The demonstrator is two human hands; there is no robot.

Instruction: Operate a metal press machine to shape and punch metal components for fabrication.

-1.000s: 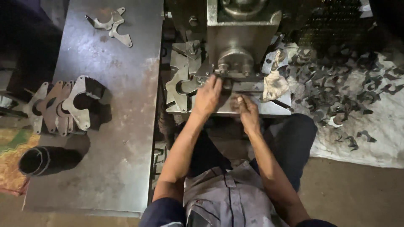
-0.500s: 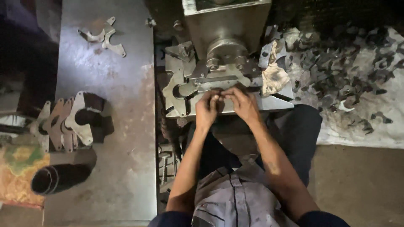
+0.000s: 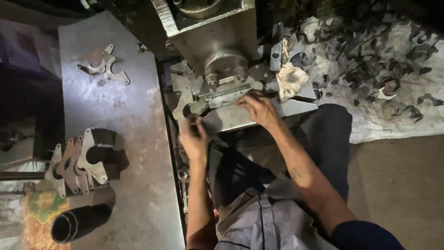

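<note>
Sitting close against a heavy grey press (image 3: pixel 212 28), legs tucked beneath its bed, with a long steel table (image 3: pixel 115 106) just to the left and a wide heap of dark metal offcuts (image 3: pixel 370 51) spread over a pale cloth on the floor to the right. Further down that table, a leaning stack of cut plates (image 3: pixel 76 162), a black tube (image 3: pixel 78 222) lying near the bottom corner, and a loose pair of plates (image 3: pixel 104 67) well apart at the far end. Beside the press head, a crumpled rag (image 3: pixel 289 78). On the bed itself, under the round ram, a flat metal plate (image 3: pixel 226 95) lying level, touched at its right end by the right hand (image 3: pixel 259 107), fingers (image 3: pixel 245 99) bunched together and pinching that end, as far as can be made out. Lower left, at the bed's near edge and clear of the plate, the left hand (image 3: pixel 193 139), motion-blurred, fingers curled around something dark or merely folded: cannot tell which. Judging from this, seating of the plate under the ram looks to be the step in hand, done one-handed. Next calls for squaring the plate against its stops, flat and untilted, and for getting every fingertip out from under the ram before any stroke.
</note>
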